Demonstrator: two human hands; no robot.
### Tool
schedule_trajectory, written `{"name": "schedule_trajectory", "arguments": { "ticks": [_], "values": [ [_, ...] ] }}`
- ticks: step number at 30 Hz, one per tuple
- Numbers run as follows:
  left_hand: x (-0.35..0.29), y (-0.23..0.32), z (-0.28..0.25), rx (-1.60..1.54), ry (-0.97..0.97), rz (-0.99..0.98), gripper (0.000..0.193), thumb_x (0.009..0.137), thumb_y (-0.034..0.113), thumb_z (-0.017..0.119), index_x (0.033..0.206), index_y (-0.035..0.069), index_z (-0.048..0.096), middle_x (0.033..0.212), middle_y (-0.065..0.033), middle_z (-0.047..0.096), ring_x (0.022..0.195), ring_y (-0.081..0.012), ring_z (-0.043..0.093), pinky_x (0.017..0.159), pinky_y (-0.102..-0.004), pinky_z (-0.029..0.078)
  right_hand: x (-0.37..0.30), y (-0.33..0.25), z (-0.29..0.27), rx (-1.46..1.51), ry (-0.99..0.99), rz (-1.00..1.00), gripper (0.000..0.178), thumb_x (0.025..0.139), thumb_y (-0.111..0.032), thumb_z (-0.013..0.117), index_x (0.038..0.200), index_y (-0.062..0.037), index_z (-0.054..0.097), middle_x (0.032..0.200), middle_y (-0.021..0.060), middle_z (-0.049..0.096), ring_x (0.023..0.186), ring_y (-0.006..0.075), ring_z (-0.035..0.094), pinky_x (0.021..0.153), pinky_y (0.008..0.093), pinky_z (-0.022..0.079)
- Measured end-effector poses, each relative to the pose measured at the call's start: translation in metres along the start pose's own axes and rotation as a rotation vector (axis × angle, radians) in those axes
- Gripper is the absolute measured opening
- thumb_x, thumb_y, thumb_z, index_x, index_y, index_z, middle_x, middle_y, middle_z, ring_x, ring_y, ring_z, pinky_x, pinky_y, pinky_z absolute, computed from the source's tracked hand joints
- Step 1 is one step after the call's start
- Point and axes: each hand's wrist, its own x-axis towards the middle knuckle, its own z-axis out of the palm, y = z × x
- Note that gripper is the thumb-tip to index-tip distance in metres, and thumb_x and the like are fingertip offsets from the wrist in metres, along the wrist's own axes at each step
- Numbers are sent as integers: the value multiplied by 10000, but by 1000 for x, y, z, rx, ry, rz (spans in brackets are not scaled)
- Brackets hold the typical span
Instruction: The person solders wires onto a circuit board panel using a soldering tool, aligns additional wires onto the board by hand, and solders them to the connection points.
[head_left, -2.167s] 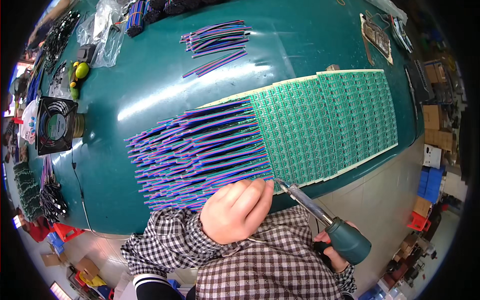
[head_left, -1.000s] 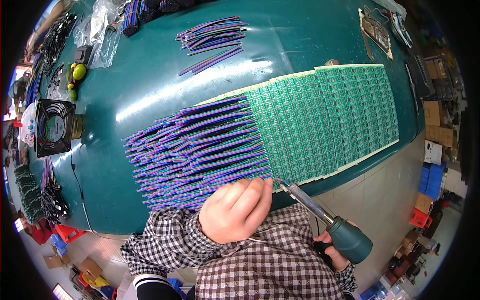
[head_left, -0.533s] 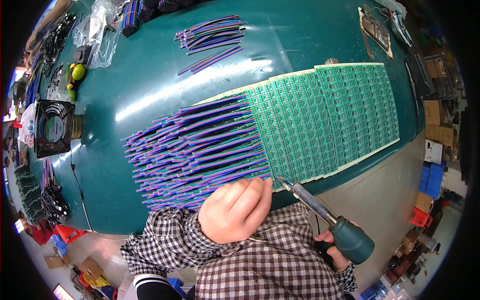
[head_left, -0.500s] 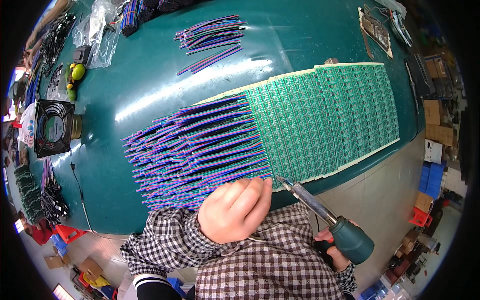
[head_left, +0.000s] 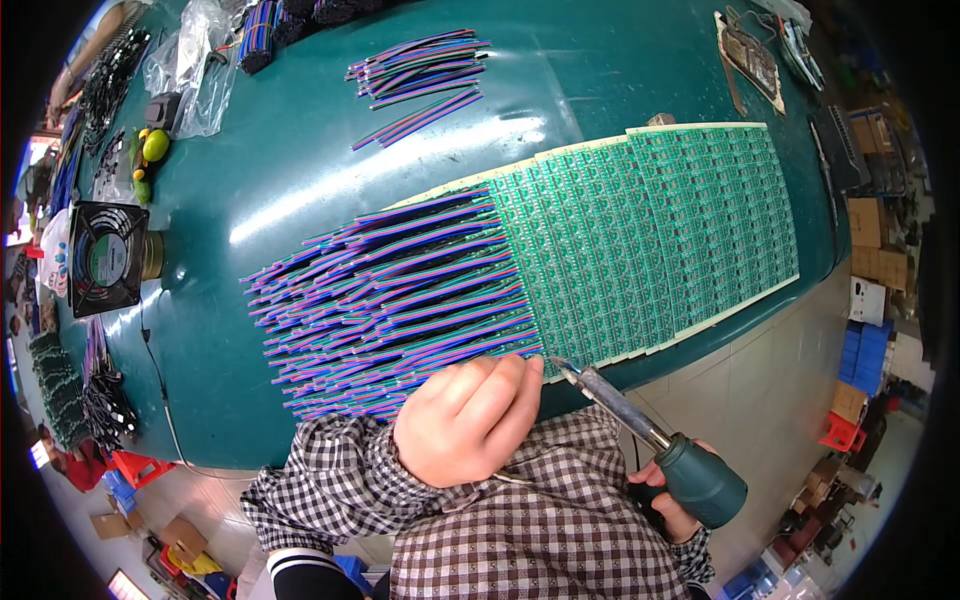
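My right hand (head_left: 672, 492) grips a soldering iron (head_left: 700, 480) by its dark green handle. The metal tip points up and left, right beside the lower edge of the green circuit board panels (head_left: 640, 240). Close to that tip, my left hand (head_left: 465, 418) is closed, fingertips pinched at the end of a multicoloured ribbon wire; the wire end itself is mostly covered by the fingers. Many ribbon wires (head_left: 390, 300) in blue, red, green and black lie in rows, their right ends along the nearest panel's left part. The panels overlap one another toward the right.
Loose ribbon wires (head_left: 420, 68) lie at the far middle of the green table (head_left: 240, 370). At left stand a black fan (head_left: 108, 257) and a yellow-green ball-shaped item (head_left: 156, 145). A worn metal holder (head_left: 750, 62) sits far right. Boxes line the floor at right.
The soldering iron's tip has shifted very slightly left, by the left fingertips. Both hands keep their grip, and the wires and panels stay almost where they were.
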Motion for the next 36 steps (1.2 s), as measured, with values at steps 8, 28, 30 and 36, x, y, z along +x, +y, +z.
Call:
{"name": "schedule_trajectory", "arguments": {
  "ticks": [8, 28, 30, 36],
  "values": [
    [1, -1, -2, -42, -13, -20, 382, 667, 68, 706, 1035, -28, 749, 983, -116, 646, 796, -224, 655, 648, -314, 547, 3, -3, 3, 6, 3, -23, 450, 780, -469, 869, 880, -43, 765, 804, 29, 772, 758, 185, 680, 752, 333, 523],
    [1, -2, -2, -47, -14, -11, 394, 656, 74, 697, 1033, -30, 750, 983, -114, 643, 813, -227, 657, 657, -317, 550, -1, 4, -1, 20, 14, -26, 497, 767, -473, 878, 908, -12, 755, 821, 40, 765, 769, 196, 683, 732, 343, 550],
    [1, -2, -2, -45, -13, -11, 397, 653, 77, 696, 1031, -31, 750, 982, -114, 643, 809, -226, 655, 654, -316, 549, -1, 4, -1, 39, 6, -27, 548, 760, -459, 892, 956, 29, 735, 839, 68, 762, 784, 199, 700, 732, 342, 574],
    [-1, 0, 0, 17, 5, 6, 407, 639, 82, 697, 1029, -21, 755, 984, -114, 646, 784, -212, 647, 637, -303, 538, -2, -1, 8, 290, 94, 11, 759, 722, -362, 940, 1151, 151, 581, 897, 188, 722, 854, 271, 755, 732, 357, 653]
  ]
}}
